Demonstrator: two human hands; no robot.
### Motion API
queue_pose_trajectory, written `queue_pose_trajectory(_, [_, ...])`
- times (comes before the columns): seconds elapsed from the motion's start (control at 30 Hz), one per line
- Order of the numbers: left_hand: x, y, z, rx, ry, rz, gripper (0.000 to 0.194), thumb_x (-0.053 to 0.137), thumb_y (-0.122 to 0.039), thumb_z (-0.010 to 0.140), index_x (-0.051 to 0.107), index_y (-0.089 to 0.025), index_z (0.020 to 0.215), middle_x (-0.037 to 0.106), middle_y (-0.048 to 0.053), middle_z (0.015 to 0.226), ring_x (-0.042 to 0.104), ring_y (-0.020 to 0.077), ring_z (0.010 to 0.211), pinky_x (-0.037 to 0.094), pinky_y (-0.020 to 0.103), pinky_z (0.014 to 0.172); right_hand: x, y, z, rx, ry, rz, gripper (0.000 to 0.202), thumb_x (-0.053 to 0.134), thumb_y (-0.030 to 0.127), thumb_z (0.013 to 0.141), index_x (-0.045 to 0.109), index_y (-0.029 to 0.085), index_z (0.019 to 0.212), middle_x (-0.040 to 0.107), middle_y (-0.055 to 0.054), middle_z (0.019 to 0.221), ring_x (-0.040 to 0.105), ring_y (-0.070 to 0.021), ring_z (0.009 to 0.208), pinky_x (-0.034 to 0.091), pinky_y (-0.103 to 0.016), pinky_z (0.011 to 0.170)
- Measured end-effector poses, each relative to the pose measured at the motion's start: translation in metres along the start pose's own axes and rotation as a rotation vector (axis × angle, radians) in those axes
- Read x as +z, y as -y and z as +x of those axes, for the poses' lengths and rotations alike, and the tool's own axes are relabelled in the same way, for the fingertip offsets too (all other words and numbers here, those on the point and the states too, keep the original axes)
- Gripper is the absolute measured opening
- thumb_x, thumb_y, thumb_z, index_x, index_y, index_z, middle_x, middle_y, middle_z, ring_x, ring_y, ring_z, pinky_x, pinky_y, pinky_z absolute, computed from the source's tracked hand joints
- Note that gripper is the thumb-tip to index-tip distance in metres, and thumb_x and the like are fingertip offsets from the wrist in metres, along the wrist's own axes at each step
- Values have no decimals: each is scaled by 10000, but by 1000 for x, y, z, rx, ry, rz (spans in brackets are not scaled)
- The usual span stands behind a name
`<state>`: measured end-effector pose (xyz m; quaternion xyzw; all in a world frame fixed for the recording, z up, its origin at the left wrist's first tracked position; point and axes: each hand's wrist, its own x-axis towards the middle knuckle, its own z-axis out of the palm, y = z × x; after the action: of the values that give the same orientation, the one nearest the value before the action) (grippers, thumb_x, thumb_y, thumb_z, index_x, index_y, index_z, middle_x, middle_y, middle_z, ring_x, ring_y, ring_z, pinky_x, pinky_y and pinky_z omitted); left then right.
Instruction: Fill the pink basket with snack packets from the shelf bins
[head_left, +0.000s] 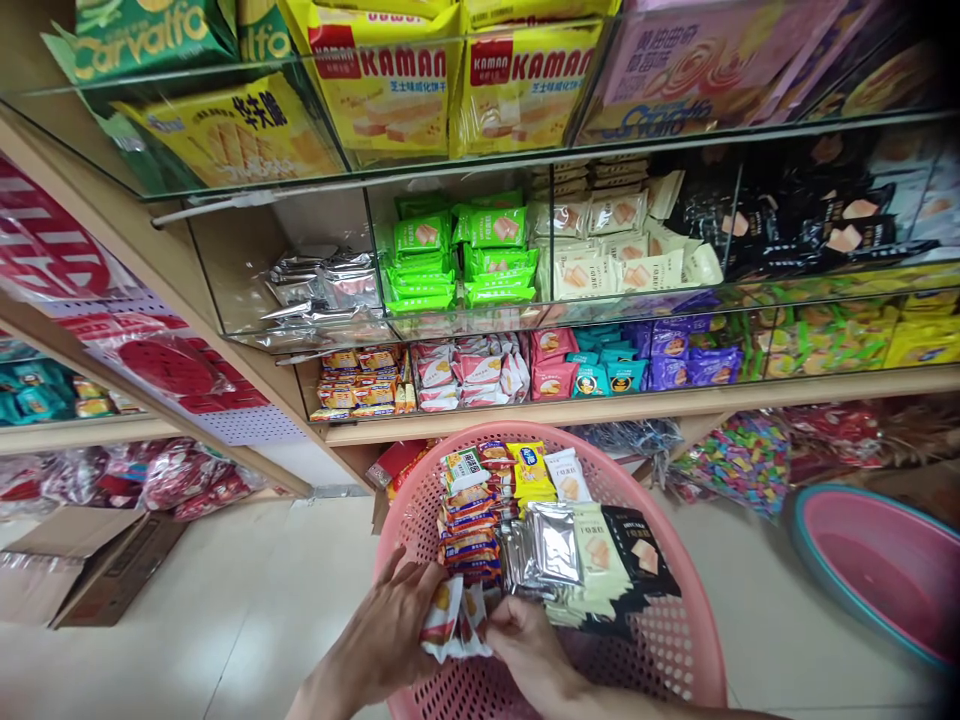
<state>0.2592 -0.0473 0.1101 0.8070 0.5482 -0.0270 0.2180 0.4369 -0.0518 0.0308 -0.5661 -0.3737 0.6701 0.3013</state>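
Low in the pink perforated basket (694, 625), my left hand (386, 630) grips a small group of white-and-red snack packets (444, 612) from the left side. My right hand (529, 645) is closed at their right edge, thumb and fingers pinching a packet. Just beyond are orange-and-blue snack packets (471, 540) stacked in a column. Silver packets (559, 540), pale green packets (600, 555) and black packets (637, 555) lie fanned to the right. Yellow packets (531, 470) and a white packet (568, 475) are at the basket's far side.
Behind the basket stands a shelf (525, 415) with clear dividers, holding green packets (491, 245), cream packets (615, 270) and several other snacks. A cardboard box (112, 570) lies on the floor at left. A pink-and-teal basin (877, 570) sits at right.
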Motion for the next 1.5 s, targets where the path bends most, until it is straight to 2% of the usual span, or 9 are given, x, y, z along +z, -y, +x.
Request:
queue_pose_trajectory(0.33, [1, 0, -1, -1, 6, -11, 673, 575, -148, 562, 400, -251, 1204, 597, 25, 1089, 532, 221, 1063, 138, 500, 1116, -3, 1, -2, 26, 16, 35, 29, 546, 223, 569, 549, 205, 592, 585, 7, 586, 568, -171, 638, 425, -273, 632])
queue_pose_trajectory(0.47, [1, 1, -1, 5, -2, -10, 673, 575, -161, 562, 399, -242, 1207, 603, 30, 1089, 539, 221, 1044, 144, 484, 1116, -10, -1, -9, 79, 42, 57, 199, 499, 160, 538, 588, 212, 708, 671, -19, 745, 615, -207, 826, 437, -296, 776])
queue_pose_trajectory(0.6, [-6, -4, 1, -32, 13, -30, 626, 570, -174, 546, 442, -241, 1156, 614, 30, 1070, 549, 215, 1026, 167, 460, 1116, -10, -14, -3, 145, 55, -23, 311, 499, 100, 471, 574, 209, 753, 689, -27, 812, 621, -209, 836, 437, -290, 773])
queue_pose_trajectory(0.77, [-9, -6, 4, -82, 66, -41, 693, 538, -124, 495, 457, -259, 1169, 616, 29, 1107, 534, 235, 1097, 180, 474, 1119, 1, -18, 9, 96, 214, -69, 346, 533, 87, 462, 588, 198, 785, 685, -19, 775, 626, -209, 823, 446, -270, 739])
queue_pose_trajectory(0.93, [3, 5, 8, -88, 66, -42, 718, 618, -170, 501, 456, -254, 1195, 590, 62, 1183, 509, 274, 1143, 183, 519, 1118, 19, -13, 18, 67, 153, -56, 393, 588, 87, 462, 612, 235, 826, 675, 5, 791, 605, -209, 907, 423, -261, 809])
queue_pose_trajectory(1.03, [10, 8, 9, -83, -10, -7, 694, 681, -206, 507, 488, -251, 1172, 608, 62, 1134, 522, 278, 1111, 234, 515, 1104, 16, -10, 18, 110, 137, -87, 389, 596, 65, 447, 609, 238, 795, 661, 10, 739, 610, -211, 862, 432, -260, 751])
queue_pose_trajectory(1.13, [17, 11, 7, -20, -158, 41, 670, 720, -341, 567, 486, -260, 1190, 601, 69, 1149, 505, 286, 1132, 292, 500, 1079, 2, -1, 10, 122, 169, -116, 465, 595, 57, 432, 598, 227, 865, 656, 16, 729, 616, -201, 804, 436, -252, 702])
queue_pose_trajectory(1.37, [23, 20, -1, 165, -384, 129, 739, 724, -486, 589, 442, -217, 1217, 605, 89, 1127, 525, 272, 1113, 386, 437, 1011, -13, 37, -9, 229, 286, -357, 549, 579, 89, 508, 549, 168, 1051, 661, -31, 1009, 597, -178, 959, 430, -238, 808])
queue_pose_trajectory(1.5, [22, 18, 1, 152, -482, 142, 529, 645, -502, 689, 498, -204, 1100, 642, 75, 962, 610, 238, 911, 439, 428, 927, -12, 40, -9, 240, 302, -391, 650, 597, 95, 531, 498, 157, 1170, 653, -51, 1043, 601, -182, 963, 442, -251, 802])
